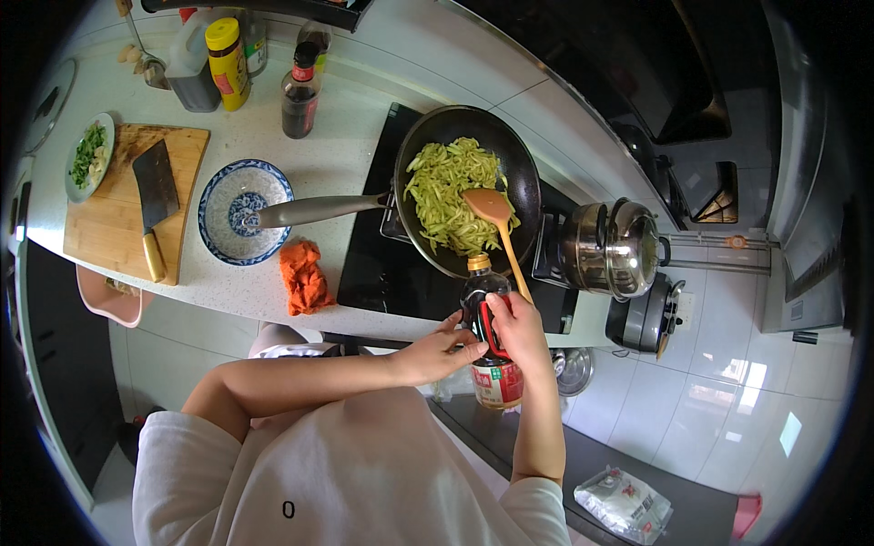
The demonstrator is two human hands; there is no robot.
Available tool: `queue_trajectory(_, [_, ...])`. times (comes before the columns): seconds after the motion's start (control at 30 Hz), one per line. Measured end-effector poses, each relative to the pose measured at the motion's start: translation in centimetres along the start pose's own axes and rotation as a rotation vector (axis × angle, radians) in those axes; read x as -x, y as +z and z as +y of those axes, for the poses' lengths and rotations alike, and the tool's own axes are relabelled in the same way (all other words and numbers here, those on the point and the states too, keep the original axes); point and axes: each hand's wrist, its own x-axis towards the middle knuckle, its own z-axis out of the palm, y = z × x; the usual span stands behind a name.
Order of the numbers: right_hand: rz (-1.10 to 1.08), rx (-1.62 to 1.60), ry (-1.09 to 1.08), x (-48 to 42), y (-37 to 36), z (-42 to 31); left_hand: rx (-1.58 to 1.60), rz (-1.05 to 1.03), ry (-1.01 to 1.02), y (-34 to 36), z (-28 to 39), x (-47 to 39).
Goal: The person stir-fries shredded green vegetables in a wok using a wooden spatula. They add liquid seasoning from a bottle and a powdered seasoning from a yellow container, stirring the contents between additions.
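Observation:
My right hand [522, 338] grips the red handle of a large bottle of dark sauce [498, 385], held upright in front of me with its yellow cap on. The fingers of my left hand [447, 351] rest round the bottle's left side. Beyond the bottle, a wok [524, 164] on the black hob holds shredded green vegetable [454, 184]. An orange spatula [488, 207] lies with its head on the vegetable; its handle runs down to my right hand, and whether that hand also holds it is hidden.
The wok's handle [314, 210] reaches over a blue-and-white bowl [246, 258], near an orange cloth [305, 276]. Leftward are a cleaver [157, 184] on a cutting board [102, 239] and a plate of chopped greens [70, 184]. Bottles [299, 112] stand behind; a steamer pot [580, 252] stands right.

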Motion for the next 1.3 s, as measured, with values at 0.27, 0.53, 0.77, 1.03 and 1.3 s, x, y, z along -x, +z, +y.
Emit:
queue_trajectory(0.27, [0.014, -0.037, -0.080, -0.5, 0.4, 0.9, 0.015, -0.027, 0.009, -0.1, -0.2, -0.1])
queue_trajectory(0.53, [0.000, -0.019, -0.082, -0.4, 0.1, 0.1, 0.057, -0.028, -0.015, -0.1, 0.1, 0.0])
queue_trajectory(0.77, [-0.013, 0.008, -0.046, -0.3, -0.2, 0.0, 0.030, -0.040, -0.025, -0.2, 0.2, -0.1])
queue_trajectory(1.03, [0.017, -0.064, -0.065, 0.2, -0.5, -0.1, 0.023, -0.043, -0.044, 0.0, 0.5, 0.0])
queue_trajectory(1.3, [0.056, -0.437, 0.050, 4.4, -2.6, -4.3, -0.160, 0.108, 0.250, -1.9, 3.5, 2.6])
